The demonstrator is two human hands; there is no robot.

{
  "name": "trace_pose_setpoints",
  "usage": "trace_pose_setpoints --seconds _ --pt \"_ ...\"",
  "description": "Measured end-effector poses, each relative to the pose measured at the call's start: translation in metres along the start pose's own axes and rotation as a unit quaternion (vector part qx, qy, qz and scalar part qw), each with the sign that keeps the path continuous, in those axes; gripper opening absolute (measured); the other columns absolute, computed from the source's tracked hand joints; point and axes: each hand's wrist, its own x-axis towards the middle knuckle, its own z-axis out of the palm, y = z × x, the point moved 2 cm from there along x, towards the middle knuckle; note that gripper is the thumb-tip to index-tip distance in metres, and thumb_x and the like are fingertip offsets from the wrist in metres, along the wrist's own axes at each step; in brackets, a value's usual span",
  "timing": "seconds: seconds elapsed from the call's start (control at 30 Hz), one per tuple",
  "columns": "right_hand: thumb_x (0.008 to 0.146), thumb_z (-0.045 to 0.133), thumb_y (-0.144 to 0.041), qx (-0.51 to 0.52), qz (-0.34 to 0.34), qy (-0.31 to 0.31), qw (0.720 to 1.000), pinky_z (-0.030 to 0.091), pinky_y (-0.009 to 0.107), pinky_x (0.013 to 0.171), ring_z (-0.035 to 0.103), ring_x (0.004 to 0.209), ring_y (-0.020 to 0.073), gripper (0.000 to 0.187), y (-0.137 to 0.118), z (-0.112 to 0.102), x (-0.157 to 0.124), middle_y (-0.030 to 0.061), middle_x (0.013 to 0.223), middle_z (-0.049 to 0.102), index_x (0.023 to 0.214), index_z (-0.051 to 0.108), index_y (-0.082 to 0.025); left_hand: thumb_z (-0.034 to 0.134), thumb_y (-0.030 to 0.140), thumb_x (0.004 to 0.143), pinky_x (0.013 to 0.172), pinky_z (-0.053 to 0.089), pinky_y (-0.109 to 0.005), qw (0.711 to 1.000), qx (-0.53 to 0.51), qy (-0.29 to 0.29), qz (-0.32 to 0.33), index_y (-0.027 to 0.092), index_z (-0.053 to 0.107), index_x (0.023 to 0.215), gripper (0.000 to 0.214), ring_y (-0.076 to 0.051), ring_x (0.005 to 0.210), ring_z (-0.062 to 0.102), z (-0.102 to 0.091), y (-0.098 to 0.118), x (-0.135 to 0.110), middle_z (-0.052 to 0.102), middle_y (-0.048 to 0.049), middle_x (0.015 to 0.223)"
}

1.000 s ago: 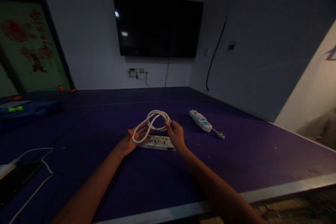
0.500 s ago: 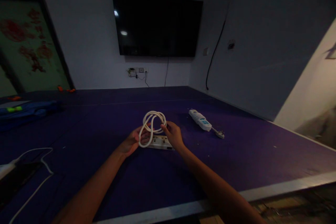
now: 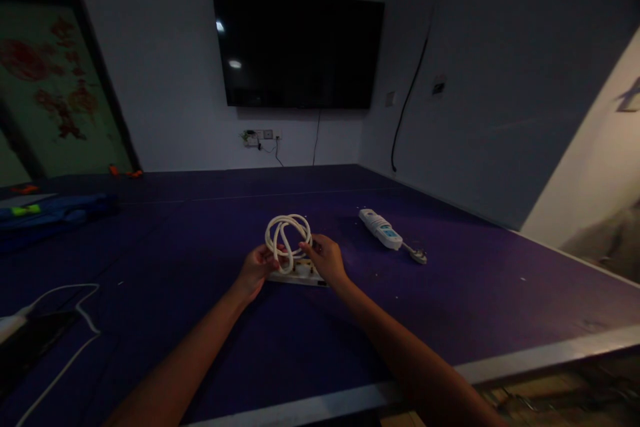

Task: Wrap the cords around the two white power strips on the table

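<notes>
A white power cord (image 3: 287, 218) is looped into a loose coil between my two hands. My left hand (image 3: 256, 272) is closed on the left side of the coil. On the other side, my right hand (image 3: 326, 259) pinches the loops between thumb and fingers. Just below and behind the coil, a white power strip (image 3: 295, 278) lies on the purple surface, partly hidden by the cord and my hands. Off to the right lies a second power strip (image 3: 381, 229) with its cord wound around it and its plug (image 3: 419, 255) sticking out at the near end.
The purple surface (image 3: 310, 340) ends at a pale front edge (image 3: 320, 407). At left are a dark flat object (image 3: 30, 347) with a white cable (image 3: 63, 368) beside it, and blue cloth (image 3: 65, 212). A television (image 3: 300, 47) hangs on the far wall.
The coil has shifted slightly left and its hanging loop has been drawn up and narrowed. My left hand has moved in under the coil's lower left, and my right hand has moved slightly left.
</notes>
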Motion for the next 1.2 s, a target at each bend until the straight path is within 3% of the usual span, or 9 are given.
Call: trace_pose_setpoints --seconds 0.23,0.37,0.47,0.53,0.7,0.83,0.97,1.07,1.2 --pt "0.080 0.058 -0.047 -0.055 -0.016 -0.024 0.998 0.034 0.023 0.055 0.050 0.057 0.0125 0.033 -0.012 0.003 -0.006 0.0009 0.061 0.056 0.068 0.063 -0.017 0.083 0.036 0.042 0.055 0.042 -0.022 0.983 0.112 0.147 0.018 0.014 0.058 0.061 0.038 -0.011 0.054 0.055 -0.009 -0.009 0.003 0.060 0.0017 0.057" --pt "0.078 0.061 -0.045 -0.072 -0.029 -0.032 0.996 0.041 0.025 0.065 0.059 0.072 0.0173 0.029 -0.018 0.002 -0.009 0.0049 0.079 0.066 0.087 0.066 -0.018 0.079 0.042 0.049 0.055 0.042 -0.022 0.974 0.155 0.159 0.033 0.015 0.057 0.063 0.037 -0.011 0.054 0.054 -0.012 -0.007 0.003 0.059 0.0025 0.056" --pt "0.079 0.060 -0.041 -0.055 -0.041 -0.032 0.997 0.044 0.027 0.074 0.061 0.086 0.0185 0.039 -0.021 -0.001 -0.009 0.0060 0.103 0.066 0.113 0.059 -0.021 0.076 0.043 0.054 0.057 0.043 -0.023 0.973 0.175 0.143 0.048 0.015 0.057 0.063 0.035 -0.011 0.055 0.054 -0.007 -0.001 0.001 0.059 0.0023 0.056" --pt "0.083 0.056 -0.039 -0.059 -0.050 -0.039 0.996 0.045 0.026 0.075 0.061 0.090 0.0182 0.039 -0.021 -0.002 -0.008 0.0058 0.110 0.064 0.119 0.055 -0.023 0.075 0.043 0.056 0.058 0.044 -0.023 0.972 0.191 0.125 0.059 0.015 0.058 0.063 0.033 -0.011 0.055 0.054 -0.003 0.002 -0.001 0.059 0.0023 0.055" --pt "0.089 0.046 -0.036 -0.123 -0.033 -0.047 0.991 0.040 0.024 0.064 0.061 0.074 0.0171 0.024 -0.018 -0.002 -0.008 0.0047 0.081 0.067 0.099 0.062 -0.020 0.072 0.046 0.060 0.057 0.043 -0.023 0.975 0.192 0.096 0.051 0.015 0.060 0.062 0.033 -0.012 0.055 0.055 0.002 0.005 -0.003 0.061 0.0001 0.056" --pt "0.090 0.042 -0.040 -0.105 -0.005 -0.009 0.994 0.033 0.022 0.055 0.054 0.057 0.0136 0.029 -0.016 -0.004 -0.006 0.0018 0.065 0.060 0.087 0.060 -0.018 0.072 0.050 0.059 0.057 0.044 -0.024 0.994 0.094 0.058 0.005 0.014 0.065 0.075 0.039 -0.014 0.057 0.059 0.000 0.005 -0.004 0.065 -0.0029 0.061" --pt "0.089 0.040 -0.045 -0.043 0.027 0.054 0.997 0.029 0.021 0.049 0.045 0.048 0.0107 0.036 -0.014 -0.012 -0.002 -0.0015 0.055 0.051 0.076 0.057 -0.017 0.078 0.051 0.052 0.075 0.048 -0.032 0.999 -0.024 -0.037 -0.022 0.014 0.066 0.095 0.058 -0.021 0.077 0.065 0.001 0.012 -0.005 0.070 -0.0099 0.086" --pt "0.088 0.040 -0.047 -0.008 0.043 0.082 0.996 0.028 0.021 0.048 0.043 0.048 0.0100 0.038 -0.012 -0.018 0.001 -0.0028 0.053 0.048 0.073 0.056 -0.017 0.084 0.045 0.040 0.092 0.043 -0.041 0.991 -0.065 -0.112 -0.016 0.016 0.064 0.106 0.075 -0.028 0.096 0.062 0.006 0.017 -0.008 0.065 -0.0129 0.109" --pt "0.088 0.040 -0.048 0.011 0.044 0.087 0.995 0.029 0.020 0.048 0.042 0.049 0.0099 0.038 -0.010 -0.020 0.002 -0.0030 0.053 0.047 0.072 0.056 -0.016 0.087 0.035 0.038 0.102 0.036 -0.047 0.990 -0.063 -0.129 -0.014 0.018 0.062 0.110 0.077 -0.030 0.107 0.058 0.011 0.017 -0.011 0.061 -0.0123 0.118"
